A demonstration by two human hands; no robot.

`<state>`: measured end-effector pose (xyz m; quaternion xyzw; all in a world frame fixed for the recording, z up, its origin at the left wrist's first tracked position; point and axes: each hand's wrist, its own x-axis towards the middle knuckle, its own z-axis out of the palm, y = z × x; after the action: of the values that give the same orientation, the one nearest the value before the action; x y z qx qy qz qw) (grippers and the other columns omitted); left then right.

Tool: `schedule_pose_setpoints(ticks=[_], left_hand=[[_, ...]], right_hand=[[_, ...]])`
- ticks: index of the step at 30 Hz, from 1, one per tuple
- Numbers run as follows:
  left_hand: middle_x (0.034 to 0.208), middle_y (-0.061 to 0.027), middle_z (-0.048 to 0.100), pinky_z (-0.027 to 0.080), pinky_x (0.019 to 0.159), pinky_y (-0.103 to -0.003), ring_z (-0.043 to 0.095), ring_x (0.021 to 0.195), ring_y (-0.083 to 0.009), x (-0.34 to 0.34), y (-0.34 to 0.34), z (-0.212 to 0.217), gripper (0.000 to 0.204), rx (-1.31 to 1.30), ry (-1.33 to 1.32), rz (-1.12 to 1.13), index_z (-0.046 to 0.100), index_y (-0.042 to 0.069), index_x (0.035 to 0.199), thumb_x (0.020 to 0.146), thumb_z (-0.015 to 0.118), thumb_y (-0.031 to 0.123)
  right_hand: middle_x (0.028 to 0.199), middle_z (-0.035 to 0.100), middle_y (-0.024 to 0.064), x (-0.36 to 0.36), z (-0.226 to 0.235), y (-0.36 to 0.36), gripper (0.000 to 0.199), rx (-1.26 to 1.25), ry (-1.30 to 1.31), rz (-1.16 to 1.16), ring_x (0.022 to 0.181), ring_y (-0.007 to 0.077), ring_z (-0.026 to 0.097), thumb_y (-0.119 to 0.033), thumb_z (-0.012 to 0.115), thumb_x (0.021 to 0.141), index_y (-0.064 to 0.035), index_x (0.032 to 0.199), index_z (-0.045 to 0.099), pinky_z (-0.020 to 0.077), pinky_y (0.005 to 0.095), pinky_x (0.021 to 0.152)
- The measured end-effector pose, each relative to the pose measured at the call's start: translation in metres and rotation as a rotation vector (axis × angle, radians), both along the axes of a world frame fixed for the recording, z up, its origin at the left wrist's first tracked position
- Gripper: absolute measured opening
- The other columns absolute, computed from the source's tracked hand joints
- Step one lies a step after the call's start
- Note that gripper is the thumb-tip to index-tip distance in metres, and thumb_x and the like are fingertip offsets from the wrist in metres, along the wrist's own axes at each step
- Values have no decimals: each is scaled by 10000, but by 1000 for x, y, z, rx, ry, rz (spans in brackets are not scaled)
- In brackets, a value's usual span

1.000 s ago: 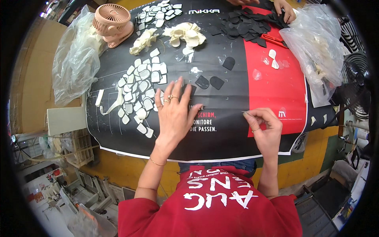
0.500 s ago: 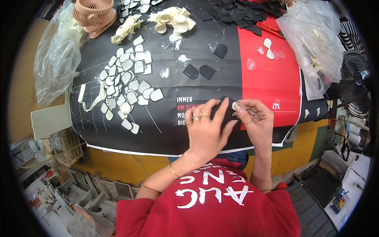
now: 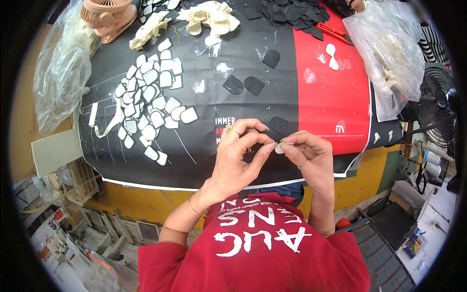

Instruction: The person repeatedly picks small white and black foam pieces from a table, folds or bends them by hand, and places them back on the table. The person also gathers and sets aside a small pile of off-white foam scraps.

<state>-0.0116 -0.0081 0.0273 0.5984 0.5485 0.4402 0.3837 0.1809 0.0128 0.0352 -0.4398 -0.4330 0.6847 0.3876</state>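
A small white rounded pad [image 3: 279, 149] is pinched between the thumb and fingers of my right hand [image 3: 311, 158]. At its left edge, the thumb and index finger of my left hand [image 3: 236, 153] close on it too, the other fingers curled loosely. Just beyond my hands lies a black arch-shaped piece [image 3: 278, 125] on the dark sheet. Farther off are three more black pieces, one of them a black arch-shaped piece [image 3: 254, 85]. To the left spreads a heap of white arch-shaped pads with dark edges [image 3: 150, 92].
A printed black and red sheet [image 3: 321, 107] covers the table. At the back are cream pads [image 3: 209, 19], a pile of black pieces [image 3: 296, 19], a red cutter-like tool [image 3: 333, 34] and a clip fan [image 3: 108, 19]. Plastic bags [image 3: 389, 58] flank both sides. Another person's hand [image 3: 357, 5] shows at the back right.
My left hand has drawn back off the black piece and closed its thumb and finger on the white pad. My right hand has brought the pad slightly left and nearer.
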Motion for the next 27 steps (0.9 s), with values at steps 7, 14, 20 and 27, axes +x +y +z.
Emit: schedule_pose_setpoints(ticks=[7,14,20,27], left_hand=[[1306,-70,591,408,931,-415,571,1107,-257,-5,21,-22,304,374,769,-61,714,132,1083,798,776,223],[1170,8,664,344,977,-391,594,1046,-219,12,4,-33,213,329,773,195,741,167,966,775,822,216],[1132,19,669,346,958,-389,590,1020,-209,14,-4,-34,232,291,659,299,744,171,966,753,834,180],[1179,3,655,361,963,-397,587,1036,-198,11,-7,-42,278,370,781,200,741,140,1040,772,807,174]], right_hand=[[965,714,87,-2,-3,4,152,178,-438,-46,889,118,705,5,716,907,70,1042,688,578,238,789],[1027,674,95,-7,-3,8,151,134,-329,-137,892,134,693,50,673,922,76,1071,672,563,230,791],[930,725,77,-17,1,22,159,42,-434,-31,755,93,671,-39,681,948,62,1071,679,544,215,663],[881,710,54,-28,-5,25,158,34,-592,-10,675,35,592,-44,695,941,61,1058,684,470,182,569]])
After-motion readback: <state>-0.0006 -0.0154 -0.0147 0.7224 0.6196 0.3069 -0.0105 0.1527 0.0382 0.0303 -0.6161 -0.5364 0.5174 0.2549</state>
